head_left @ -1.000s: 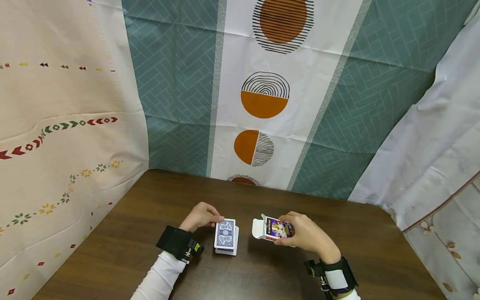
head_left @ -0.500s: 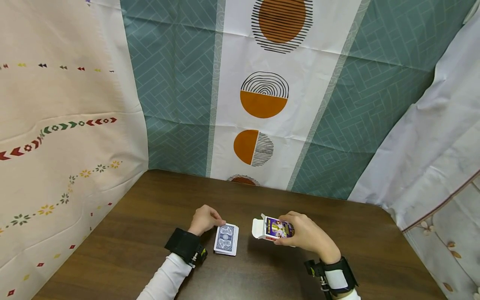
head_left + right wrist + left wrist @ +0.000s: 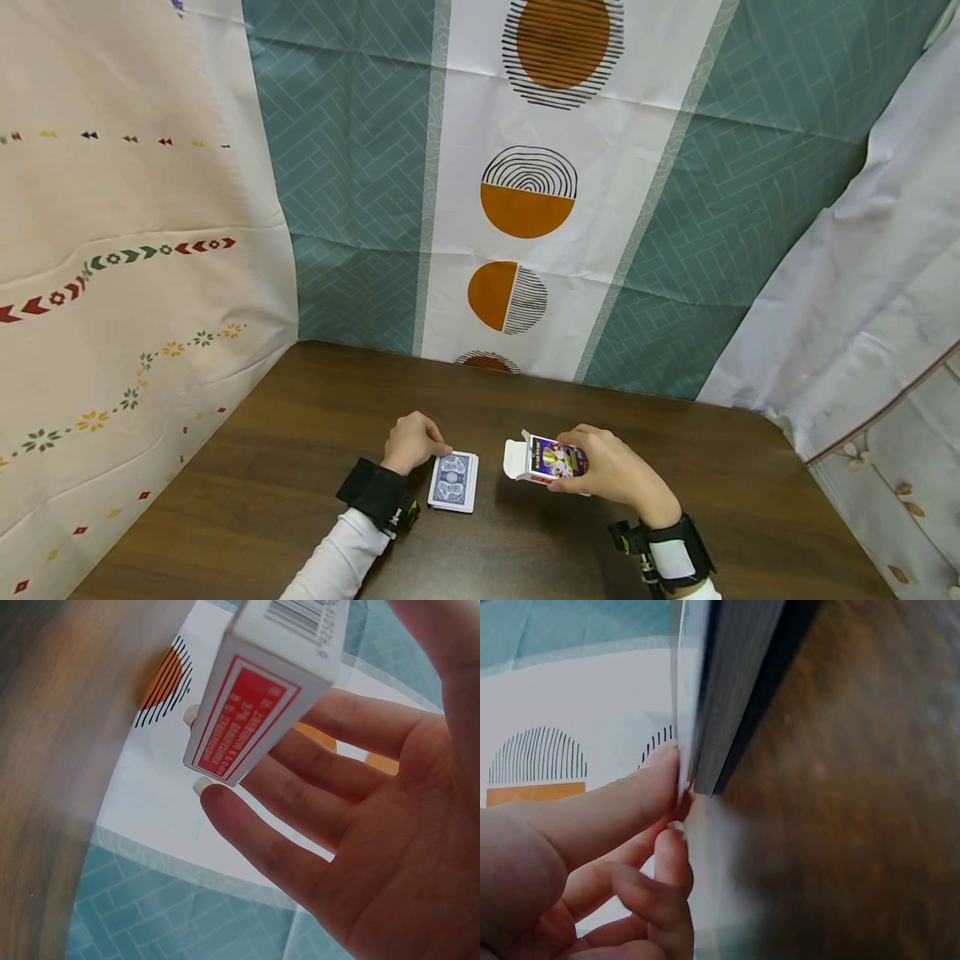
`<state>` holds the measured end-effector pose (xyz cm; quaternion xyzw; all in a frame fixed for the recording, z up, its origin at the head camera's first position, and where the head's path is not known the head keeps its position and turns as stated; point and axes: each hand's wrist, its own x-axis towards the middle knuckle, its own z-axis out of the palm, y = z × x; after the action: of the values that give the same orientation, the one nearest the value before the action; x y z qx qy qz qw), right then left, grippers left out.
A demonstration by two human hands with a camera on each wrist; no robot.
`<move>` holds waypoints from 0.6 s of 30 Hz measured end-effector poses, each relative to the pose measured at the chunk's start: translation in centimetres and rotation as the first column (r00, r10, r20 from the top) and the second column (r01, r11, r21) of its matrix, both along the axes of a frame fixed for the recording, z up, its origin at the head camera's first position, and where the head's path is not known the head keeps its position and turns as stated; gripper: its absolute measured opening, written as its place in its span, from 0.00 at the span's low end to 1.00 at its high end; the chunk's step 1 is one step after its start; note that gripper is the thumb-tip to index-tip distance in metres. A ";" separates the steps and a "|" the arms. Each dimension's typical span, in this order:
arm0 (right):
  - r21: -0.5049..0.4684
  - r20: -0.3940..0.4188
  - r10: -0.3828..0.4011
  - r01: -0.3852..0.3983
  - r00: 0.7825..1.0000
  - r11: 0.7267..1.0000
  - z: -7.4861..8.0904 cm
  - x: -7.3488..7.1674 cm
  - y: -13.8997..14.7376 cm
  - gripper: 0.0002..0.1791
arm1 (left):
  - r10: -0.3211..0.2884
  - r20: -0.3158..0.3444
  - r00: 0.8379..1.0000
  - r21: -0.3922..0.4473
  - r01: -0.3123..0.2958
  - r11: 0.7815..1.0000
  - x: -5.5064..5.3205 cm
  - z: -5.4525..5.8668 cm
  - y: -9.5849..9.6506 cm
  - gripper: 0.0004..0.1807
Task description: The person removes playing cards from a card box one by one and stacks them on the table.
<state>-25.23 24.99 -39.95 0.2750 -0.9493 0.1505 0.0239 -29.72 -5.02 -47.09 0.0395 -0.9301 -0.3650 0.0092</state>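
A stack of playing cards (image 3: 452,483) lies on the table, blue patterned backs up, its cards nearly squared. At its far left corner, my left hand (image 3: 412,442) pinches the edge of the top playing card between thumb and fingers. In the left wrist view, the thumb lies over that pale card (image 3: 688,682), beside the thick dark side of the stack (image 3: 739,682). My right hand (image 3: 611,467) grips a purple and white card box (image 3: 555,457) from its right end. The box's white flap (image 3: 516,458) hangs open toward the stack. A red-labelled side (image 3: 247,720) faces the right wrist camera.
The brown wooden table (image 3: 517,550) runs back to a teal and white patterned curtain (image 3: 517,208). Cream cloth (image 3: 135,275) borders the left, and white cloth (image 3: 847,292) the right. Both wrists wear black camera straps (image 3: 371,492).
My left hand has moved toward me and slightly right, bringing the far-shifted top card back over the stack, which now looks more even. The right hand and box stay in place.
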 end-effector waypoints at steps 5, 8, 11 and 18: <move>0.008 0.004 0.005 -0.005 1.000 1.000 -0.1 0.0 0.0 0.33 | -0.004 0.012 1.000 -0.011 0.004 1.000 0.0 -0.2 0.2 0.11; 0.007 0.005 0.004 -0.004 1.000 1.000 -0.1 0.0 0.0 0.34 | -0.005 0.019 1.000 -0.008 0.006 1.000 -0.1 -0.3 0.2 0.10; 0.006 -0.005 0.011 -0.011 1.000 1.000 -0.1 0.0 0.0 0.34 | -0.004 0.015 1.000 -0.013 0.004 1.000 -0.2 -0.4 0.2 0.10; 0.005 -0.002 0.011 -0.011 1.000 1.000 -0.2 -0.1 -0.1 0.34 | -0.005 0.028 1.000 -0.005 0.005 1.000 -0.5 -0.6 0.2 0.10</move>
<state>-25.28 24.87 -40.11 0.2805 -0.9481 0.1482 0.0233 -30.17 -4.87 -47.70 0.0422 -0.9311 -0.3622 -0.0047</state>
